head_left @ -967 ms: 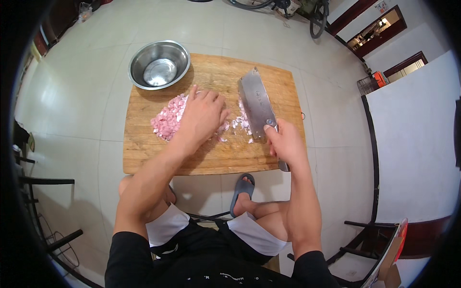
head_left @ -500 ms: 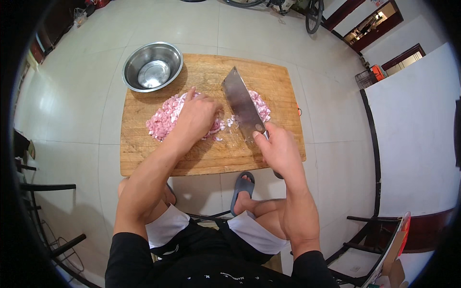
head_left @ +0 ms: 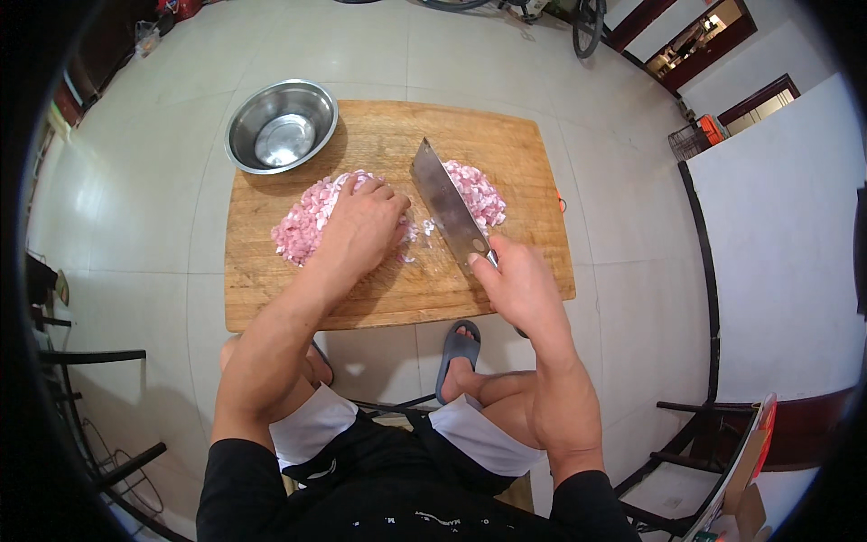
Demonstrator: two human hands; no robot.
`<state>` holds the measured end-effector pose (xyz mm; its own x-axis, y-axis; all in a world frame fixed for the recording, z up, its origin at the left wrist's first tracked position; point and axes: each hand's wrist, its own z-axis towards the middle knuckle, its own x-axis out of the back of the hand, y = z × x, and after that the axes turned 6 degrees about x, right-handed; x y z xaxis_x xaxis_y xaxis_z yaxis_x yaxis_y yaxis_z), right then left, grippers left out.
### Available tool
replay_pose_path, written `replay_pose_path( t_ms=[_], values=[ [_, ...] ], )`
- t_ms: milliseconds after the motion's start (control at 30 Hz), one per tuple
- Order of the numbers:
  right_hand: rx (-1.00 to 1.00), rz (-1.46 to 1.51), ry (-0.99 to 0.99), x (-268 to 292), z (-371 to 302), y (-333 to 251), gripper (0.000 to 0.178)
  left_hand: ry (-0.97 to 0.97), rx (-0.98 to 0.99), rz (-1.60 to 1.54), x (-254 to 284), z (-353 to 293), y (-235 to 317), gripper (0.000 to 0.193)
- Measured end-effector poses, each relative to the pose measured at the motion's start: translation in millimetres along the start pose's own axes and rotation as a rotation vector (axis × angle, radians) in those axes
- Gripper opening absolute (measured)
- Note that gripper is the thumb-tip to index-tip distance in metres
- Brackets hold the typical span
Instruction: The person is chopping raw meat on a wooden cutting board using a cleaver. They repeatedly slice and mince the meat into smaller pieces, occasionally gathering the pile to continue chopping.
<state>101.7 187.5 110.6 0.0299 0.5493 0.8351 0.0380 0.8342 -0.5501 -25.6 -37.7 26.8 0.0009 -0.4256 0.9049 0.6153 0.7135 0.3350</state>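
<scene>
In my right hand (head_left: 519, 280) is the handle of a cleaver (head_left: 446, 199), its broad blade slanting up and left above a wooden cutting board (head_left: 379, 307). My fingers are closed round the handle. A heap of diced pink and white meat (head_left: 302, 226) lies on the left of the board. Over its right side my left hand (head_left: 361, 226) is curled, gripping meat, with the fingertips partly hidden. Right of the blade sits a smaller pile of diced meat (head_left: 479, 194), partly covered by the cleaver. A few small white bits lie between the two piles.
An empty steel bowl (head_left: 284, 126) stands at the board's far left corner. Pale floor tiles (head_left: 135, 217) surround the board. Black metal chair legs (head_left: 95, 356) are at the left, and a black frame with a cardboard box (head_left: 745, 510) is at lower right. Bicycle wheels (head_left: 589, 27) show at the back.
The cleaver has shifted slightly left and nearer me, showing more of the right-hand pile. My left hand has moved a little left and its fingers are drawn in more.
</scene>
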Motion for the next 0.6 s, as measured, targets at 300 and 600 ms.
replay_pose_path(
  t_ms=[300,600],
  values=[
    [0.048,-0.084,0.01,1.6,-3.5,-1.2,0.032,-0.196,-0.022,-0.041,12.2,-4.6,11.4,0.022],
    [-0.059,-0.005,-0.153,16.1,-21.3,-26.4,0.032,0.038,-0.192,0.054,-12.1,-34.2,5.0,0.024]
  ],
)
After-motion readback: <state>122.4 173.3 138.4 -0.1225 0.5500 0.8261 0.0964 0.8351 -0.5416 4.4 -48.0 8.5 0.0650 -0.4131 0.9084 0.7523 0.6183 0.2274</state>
